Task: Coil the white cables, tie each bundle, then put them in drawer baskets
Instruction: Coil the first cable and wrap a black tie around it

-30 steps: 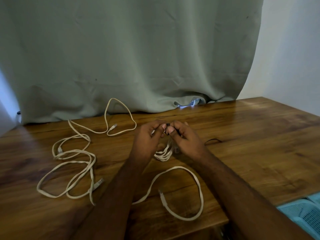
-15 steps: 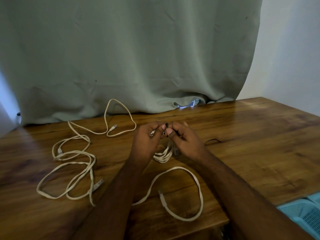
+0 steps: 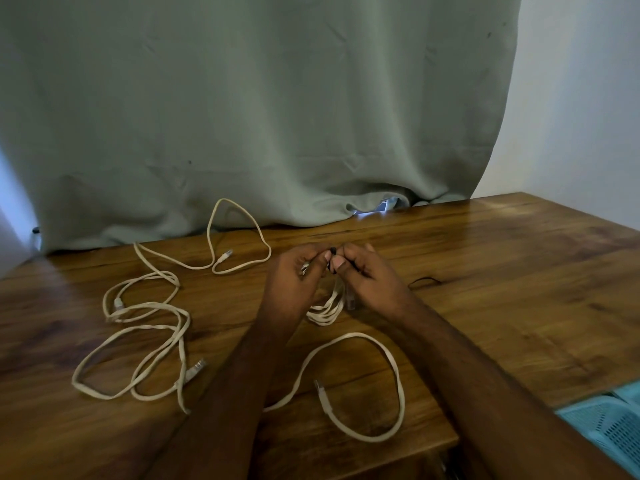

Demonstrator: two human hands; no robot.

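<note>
Both thumbs and forefingers meet above the table, pinching a small black tie [image 3: 332, 251] at the top of a coiled white cable bundle [image 3: 328, 306] that hangs below the left hand [image 3: 294, 282] and right hand [image 3: 369, 277]. Compared with a second ago, almost nothing has shifted: the fingertips sit in the same spot and the bundle hangs the same way, so I'd judge the tie is being twisted shut rather than just started. A loose cable [image 3: 363, 386] loops near the table [image 3: 502, 289] edge; more untied cables [image 3: 138, 341] sprawl to the left. A blue basket [image 3: 609, 427] waits at lower right.
</note>
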